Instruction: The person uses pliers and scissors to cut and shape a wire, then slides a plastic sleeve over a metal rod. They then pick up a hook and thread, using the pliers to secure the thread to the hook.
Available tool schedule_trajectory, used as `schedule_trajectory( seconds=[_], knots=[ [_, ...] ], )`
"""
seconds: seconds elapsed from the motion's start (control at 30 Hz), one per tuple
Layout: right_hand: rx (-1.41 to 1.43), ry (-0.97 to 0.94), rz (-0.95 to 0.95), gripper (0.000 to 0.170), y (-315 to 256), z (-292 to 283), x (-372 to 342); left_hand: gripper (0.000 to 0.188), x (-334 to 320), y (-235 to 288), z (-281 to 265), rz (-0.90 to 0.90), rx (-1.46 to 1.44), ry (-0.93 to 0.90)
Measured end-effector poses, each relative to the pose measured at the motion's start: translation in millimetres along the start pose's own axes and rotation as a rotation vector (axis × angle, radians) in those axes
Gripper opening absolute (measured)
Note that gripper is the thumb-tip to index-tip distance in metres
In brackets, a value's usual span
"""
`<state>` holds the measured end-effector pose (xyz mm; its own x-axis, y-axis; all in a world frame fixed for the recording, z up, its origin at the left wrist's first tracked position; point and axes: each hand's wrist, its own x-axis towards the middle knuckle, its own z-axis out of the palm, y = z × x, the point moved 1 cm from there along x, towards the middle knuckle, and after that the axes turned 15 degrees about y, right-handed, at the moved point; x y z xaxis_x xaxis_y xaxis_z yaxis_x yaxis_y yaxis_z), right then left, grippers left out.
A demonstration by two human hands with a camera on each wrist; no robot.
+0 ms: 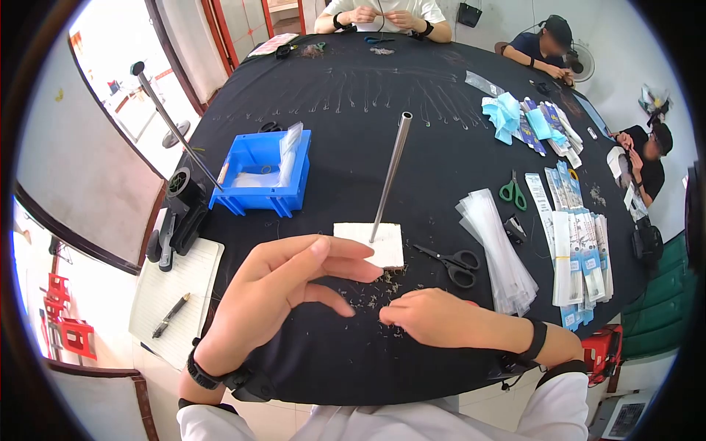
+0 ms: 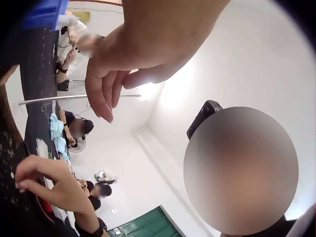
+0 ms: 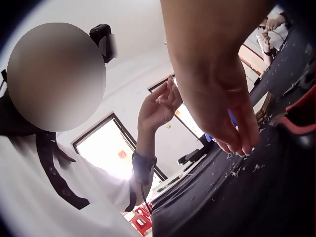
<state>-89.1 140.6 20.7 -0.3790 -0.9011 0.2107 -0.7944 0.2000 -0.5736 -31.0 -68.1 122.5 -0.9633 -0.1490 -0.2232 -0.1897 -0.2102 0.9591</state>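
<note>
- White ruled paper lies at the near left, a pen across it.
- Farther off but still on the left stands a blue bin with clear packaging inside.
- The person's left hand is raised near the white block, its fingers loosely bent and parted from the thumb; nothing can be seen in its grasp.
- Just beyond that hand, the metal rod rises from the white block, leaning slightly right towards its top.
- Small scraps are scattered on the dark cloth, between and around the hands.
- The right hand is low over the near side of those scraps, thumb and fingers close together; whether something fine is pinched there, one cannot tell.
- To its right, black scissors lie beside clear sleeves, with printed packets farther right.
- The step in hand seems to be fine fingertip work beside the rod, though its exact stage is unclear. The next move, as judged, calls for light, precise fingers and a path that avoids knocking the upright rod.
</note>
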Motion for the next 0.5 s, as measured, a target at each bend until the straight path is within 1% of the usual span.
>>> schedule_trajectory(
  seconds=[0.1,0.2,0.3,0.33,0.37,0.47,0.5],
  knots=[
    [0.062,-0.060,-0.017,0.017,-6.5,6.1,2.4,0.042,5.3,-7.4,3.1,0.017,-0.110,0.001],
    [0.136,-0.043,-0.076,0.016,-13.0,14.7,1.1,0.042,11.3,-14.7,3.1,0.059,-0.208,0.027],
    [0.195,-0.063,-0.045,0.022,-21.0,16.1,-2.9,0.043,17.2,-20.6,-0.6,0.056,-0.360,0.038],
    [0.214,-0.068,-0.033,0.024,-24.4,14.9,-4.2,0.042,18.4,-21.5,-1.1,0.062,-0.366,0.047],
    [0.219,-0.047,-0.068,0.027,-26.3,14.0,-5.8,0.042,19.6,-22.1,-1.5,0.067,-0.373,0.056],
    [0.211,-0.061,-0.104,0.025,-34.0,7.2,-9.8,0.041,26.9,-27.5,-7.2,0.126,-0.344,0.064],
    [0.207,-0.034,-0.117,0.024,-39.6,0.8,-11.8,0.041,29.5,-30.6,-10.2,0.151,-0.326,0.064]
  ],
)
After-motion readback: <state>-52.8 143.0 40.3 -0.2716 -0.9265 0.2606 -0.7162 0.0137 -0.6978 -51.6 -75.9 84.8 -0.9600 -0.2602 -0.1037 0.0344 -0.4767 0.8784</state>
